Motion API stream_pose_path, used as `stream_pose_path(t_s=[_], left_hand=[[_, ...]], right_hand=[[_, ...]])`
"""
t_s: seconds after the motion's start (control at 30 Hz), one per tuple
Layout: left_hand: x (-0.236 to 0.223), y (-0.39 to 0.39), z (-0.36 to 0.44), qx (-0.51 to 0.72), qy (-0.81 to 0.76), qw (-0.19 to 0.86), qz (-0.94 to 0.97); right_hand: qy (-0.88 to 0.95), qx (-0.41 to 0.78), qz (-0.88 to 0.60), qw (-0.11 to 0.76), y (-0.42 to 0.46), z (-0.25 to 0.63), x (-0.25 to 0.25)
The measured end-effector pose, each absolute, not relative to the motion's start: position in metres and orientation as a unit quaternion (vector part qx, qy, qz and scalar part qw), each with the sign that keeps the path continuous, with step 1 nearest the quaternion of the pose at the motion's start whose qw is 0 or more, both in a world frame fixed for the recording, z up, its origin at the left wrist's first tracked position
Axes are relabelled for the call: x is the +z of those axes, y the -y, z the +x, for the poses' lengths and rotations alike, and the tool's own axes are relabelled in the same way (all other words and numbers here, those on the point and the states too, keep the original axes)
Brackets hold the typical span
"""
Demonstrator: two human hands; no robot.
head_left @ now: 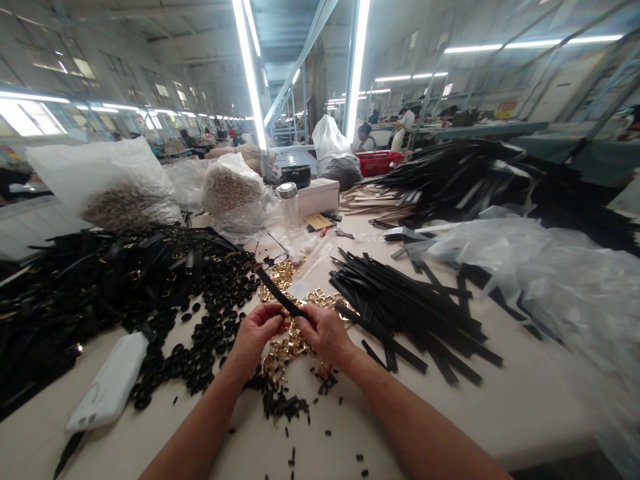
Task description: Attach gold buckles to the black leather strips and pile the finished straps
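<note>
My right hand (325, 331) grips a flat black strap (274, 287) between thumb and fingers, and the strap's free end points up and to the left. Close beside it, my left hand (259, 333) is closed in a pinch at the strap's lower part; what its fingertips hold is small and mostly hidden. Gold metal buckles (285, 347) lie in a heap under and behind both hands. To the left spreads a pile of round black pieces (200, 347). Loose black straps (400, 307) lie in a bundle to the right. Small black bits (285, 404) are scattered nearer me.
Finished-looking black straps with buckles (125, 273) heap at left, near a white power bank (110, 383) with a cable. Behind stand filled plastic bags (233, 190), a clear bottle (289, 203) and a white box (320, 197). Plastic sheeting (540, 267) covers the right side.
</note>
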State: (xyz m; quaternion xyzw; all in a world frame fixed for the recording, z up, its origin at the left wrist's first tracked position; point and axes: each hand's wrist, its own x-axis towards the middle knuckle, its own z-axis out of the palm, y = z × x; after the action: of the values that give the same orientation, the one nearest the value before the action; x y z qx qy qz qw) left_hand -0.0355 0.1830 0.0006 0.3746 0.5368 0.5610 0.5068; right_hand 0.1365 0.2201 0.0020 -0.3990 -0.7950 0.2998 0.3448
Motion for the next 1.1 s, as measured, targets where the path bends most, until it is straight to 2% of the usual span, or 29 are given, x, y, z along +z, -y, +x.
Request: stream_pose_path(t_s=[0.27, 0.4, 0.53, 0.77, 0.97, 1.1], left_hand=[[0.006, -0.180, -0.031, 0.570, -0.551, 0.444, 0.418], [0.007, -0.182, -0.035, 0.563, -0.565, 0.423, 0.431], [0.007, -0.188, -0.050, 0.552, -0.600, 0.357, 0.457], [-0.004, -0.193, -0.075, 0.507, -0.641, 0.261, 0.513], [-0.005, -0.192, -0.077, 0.490, -0.654, 0.255, 0.518], [-0.002, -0.192, -0.073, 0.490, -0.650, 0.258, 0.521]], right_hand=[[0.781, 0.330, -0.377, 0.372, -0.223, 0.136, -0.002], [0.747, 0.401, -0.365, 0.384, -0.224, 0.135, -0.004], [0.697, 0.496, -0.356, 0.376, -0.224, 0.135, -0.006], [0.682, 0.516, -0.356, 0.377, -0.223, 0.134, -0.004], [0.505, 0.718, -0.288, 0.382, -0.223, 0.134, 0.001], [0.397, 0.810, -0.231, 0.365, -0.226, 0.137, 0.005]])
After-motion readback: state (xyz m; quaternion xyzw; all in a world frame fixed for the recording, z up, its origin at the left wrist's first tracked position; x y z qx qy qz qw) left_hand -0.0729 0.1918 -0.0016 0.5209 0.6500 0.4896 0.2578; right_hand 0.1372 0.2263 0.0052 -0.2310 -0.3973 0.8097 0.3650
